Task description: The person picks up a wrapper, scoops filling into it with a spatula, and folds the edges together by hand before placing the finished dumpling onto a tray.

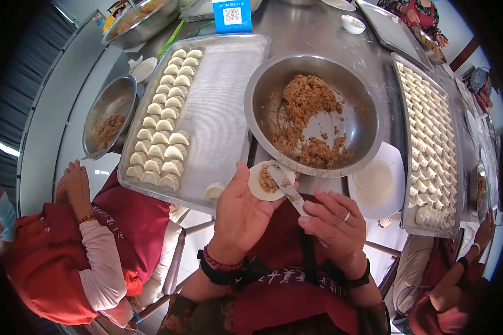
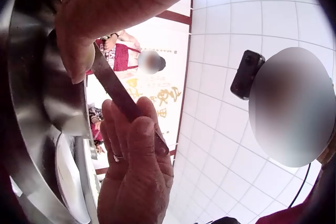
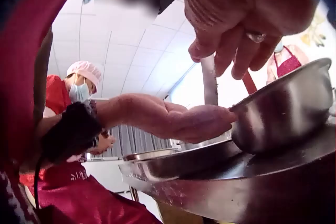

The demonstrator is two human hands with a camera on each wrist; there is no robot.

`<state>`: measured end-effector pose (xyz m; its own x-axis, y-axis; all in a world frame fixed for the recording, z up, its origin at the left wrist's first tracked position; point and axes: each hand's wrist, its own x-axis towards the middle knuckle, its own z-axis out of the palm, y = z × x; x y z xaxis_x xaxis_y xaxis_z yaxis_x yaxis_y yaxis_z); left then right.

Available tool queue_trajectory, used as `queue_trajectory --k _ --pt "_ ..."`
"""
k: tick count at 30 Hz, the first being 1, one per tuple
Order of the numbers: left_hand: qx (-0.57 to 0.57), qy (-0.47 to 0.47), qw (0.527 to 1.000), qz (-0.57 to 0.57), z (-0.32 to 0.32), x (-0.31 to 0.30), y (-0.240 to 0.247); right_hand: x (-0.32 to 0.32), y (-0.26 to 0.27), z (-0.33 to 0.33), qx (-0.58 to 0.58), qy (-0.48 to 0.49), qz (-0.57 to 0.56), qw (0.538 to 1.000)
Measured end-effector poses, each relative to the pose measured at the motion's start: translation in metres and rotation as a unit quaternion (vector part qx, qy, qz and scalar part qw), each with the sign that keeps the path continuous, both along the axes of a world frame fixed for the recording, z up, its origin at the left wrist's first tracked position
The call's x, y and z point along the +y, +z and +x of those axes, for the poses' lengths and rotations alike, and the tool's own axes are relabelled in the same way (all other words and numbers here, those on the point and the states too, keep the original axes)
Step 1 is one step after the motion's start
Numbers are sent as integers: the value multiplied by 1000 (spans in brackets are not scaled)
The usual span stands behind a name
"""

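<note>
Dough wrapper (image 1: 256,185) with filling (image 1: 267,180) sits on the left hand (image 1: 233,216), by the near rim of the big bowl (image 1: 364,120). Left: palm up, fingers nearly straight. Right hand (image 1: 337,228): fingers curled, pinching spatula (image 1: 292,194), blade over filling. Dumpling tray (image 1: 223,111) left of bowl.

Overhead, square white panels line the ceiling (image 2: 226,145), glaring at one edge. Gold characters (image 2: 167,102) mark the pale wall (image 2: 163,37), trimmed dark red. Dark curtains (image 1: 19,95) hang beyond the steel table (image 1: 313,28); white floor (image 1: 195,219) shows beneath.
</note>
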<state>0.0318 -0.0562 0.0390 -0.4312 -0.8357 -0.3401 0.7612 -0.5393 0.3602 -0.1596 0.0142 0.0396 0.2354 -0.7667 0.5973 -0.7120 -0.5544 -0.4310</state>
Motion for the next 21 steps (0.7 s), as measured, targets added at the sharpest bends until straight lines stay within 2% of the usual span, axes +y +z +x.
queue_trajectory --k 5,8,11,17,20,21 --pt "-6 5 1000 5 1 4 0 16 10 -10 -17 28 28 999" --pt "-1 -12 1000 -16 2 6 -1 19 16 -11 -57 15 24 998" --pt "-26 -17 999 9 -3 10 1 13 10 -5 -42 -2 -5 999" --pt "-28 -9 1000 -4 -2 10 -6 16 15 -19 -99 9 41 994" --pt "-36 0 999 -1 -6 12 1 5 26 -29 -211 -138 68 965" --pt "-41 -10 999 -4 -7 13 1 -2 28 -32 -169 -150 50 973"
